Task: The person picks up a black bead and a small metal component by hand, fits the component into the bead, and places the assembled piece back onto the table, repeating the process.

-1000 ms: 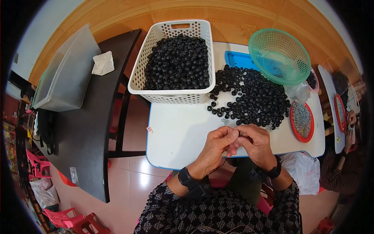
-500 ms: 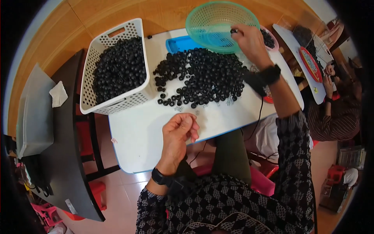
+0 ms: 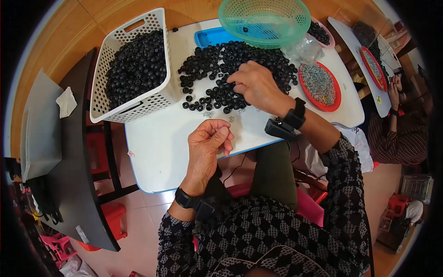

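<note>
My left hand is closed in a pinch, thumb pressed against the index finger, above the white table near its front edge. Whatever it pinches is hidden or too small to name. My right hand reaches over a loose pile of small black ring-like parts, fingers curled together with the tips down among them. Its fingertips are partly hidden, so what lies between them does not show. Behind the pile is a green mesh basket, where one black part shows.
A white perforated basket full of black parts stands at left. A blue tray, a red dish of small silvery pieces and a pink bowl of black parts surround the pile. Another person works at the right.
My right hand has come from the green basket down and left to the pile. A black part now shows in that basket. My left hand keeps its pinch.
</note>
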The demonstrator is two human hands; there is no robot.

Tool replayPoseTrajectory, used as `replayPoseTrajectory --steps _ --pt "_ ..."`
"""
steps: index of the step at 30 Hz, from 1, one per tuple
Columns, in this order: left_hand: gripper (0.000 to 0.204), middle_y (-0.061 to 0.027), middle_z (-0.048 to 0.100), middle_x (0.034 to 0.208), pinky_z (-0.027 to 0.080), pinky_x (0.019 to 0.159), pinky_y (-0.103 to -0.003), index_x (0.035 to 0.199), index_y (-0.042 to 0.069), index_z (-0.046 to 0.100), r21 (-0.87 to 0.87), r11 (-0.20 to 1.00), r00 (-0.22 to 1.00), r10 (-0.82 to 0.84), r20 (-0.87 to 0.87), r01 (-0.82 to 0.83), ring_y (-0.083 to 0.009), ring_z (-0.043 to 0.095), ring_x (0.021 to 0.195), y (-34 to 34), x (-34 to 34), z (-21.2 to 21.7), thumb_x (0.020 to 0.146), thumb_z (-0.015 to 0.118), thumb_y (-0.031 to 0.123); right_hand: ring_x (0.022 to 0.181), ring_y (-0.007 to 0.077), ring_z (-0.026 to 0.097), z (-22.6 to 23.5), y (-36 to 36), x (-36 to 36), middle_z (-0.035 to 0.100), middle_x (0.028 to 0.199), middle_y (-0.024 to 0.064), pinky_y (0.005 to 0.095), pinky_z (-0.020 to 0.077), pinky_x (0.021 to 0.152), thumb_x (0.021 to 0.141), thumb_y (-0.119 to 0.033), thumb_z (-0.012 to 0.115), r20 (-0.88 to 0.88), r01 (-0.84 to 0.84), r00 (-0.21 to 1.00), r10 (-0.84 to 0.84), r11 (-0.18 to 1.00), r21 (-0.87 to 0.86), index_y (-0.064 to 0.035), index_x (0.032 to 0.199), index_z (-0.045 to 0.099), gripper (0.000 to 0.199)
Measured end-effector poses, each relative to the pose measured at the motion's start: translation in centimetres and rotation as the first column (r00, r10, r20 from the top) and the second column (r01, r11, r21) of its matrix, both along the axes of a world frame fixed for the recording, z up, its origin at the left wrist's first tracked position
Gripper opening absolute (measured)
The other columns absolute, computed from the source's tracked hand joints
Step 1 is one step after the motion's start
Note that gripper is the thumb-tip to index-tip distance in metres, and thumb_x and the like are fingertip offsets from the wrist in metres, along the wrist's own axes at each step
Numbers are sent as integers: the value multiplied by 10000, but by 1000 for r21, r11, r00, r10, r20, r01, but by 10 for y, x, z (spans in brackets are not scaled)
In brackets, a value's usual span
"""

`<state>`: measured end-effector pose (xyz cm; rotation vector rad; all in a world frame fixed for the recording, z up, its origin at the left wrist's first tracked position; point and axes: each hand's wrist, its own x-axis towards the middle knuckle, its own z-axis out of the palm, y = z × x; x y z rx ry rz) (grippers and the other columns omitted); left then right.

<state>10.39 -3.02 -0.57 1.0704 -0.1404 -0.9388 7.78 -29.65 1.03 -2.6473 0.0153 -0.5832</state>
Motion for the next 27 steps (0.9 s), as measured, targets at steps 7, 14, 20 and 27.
replayPoseTrajectory --steps 7,14,20,27 --pt "147 -100 767 940 542 599 -308 1194 -32 753 19 1000 1000 10 -8 -10 -168 695 689 4 1 2 1136 735 102 970 358 611 -10 19 21 647 941 123 487 535 811 824 -88 895 -26 -37 999 32 975 -218 -70 957 819 154" --pt "151 -108 770 952 543 608 -311 1204 -33 750 -11 1000 1000 13 -3 -13 -175 693 686 7 3 -1 1140 731 103 950 350 618 -7 24 18 663 936 113 487 528 812 801 -62 905 21 -20 999 24 983 -180 -61 880 727 194" --pt "248 -136 773 1079 549 661 -313 1350 -50 715 -107 981 981 173 88 -163 -175 708 797 4 -7 -4 1150 718 96 882 321 641 29 57 -18 690 899 90 444 532 776 820 -47 897 161 -100 984 75 984 150 -44 954 730 214" --pt "263 -106 771 1122 591 787 -315 1370 -71 745 -226 945 970 243 -2 -237 -184 718 872 -3 -28 -14 1123 732 15 922 307 692 20 93 -68 755 998 97 408 575 780 831 18 858 217 -120 974 72 969 217 -18 1054 793 235"
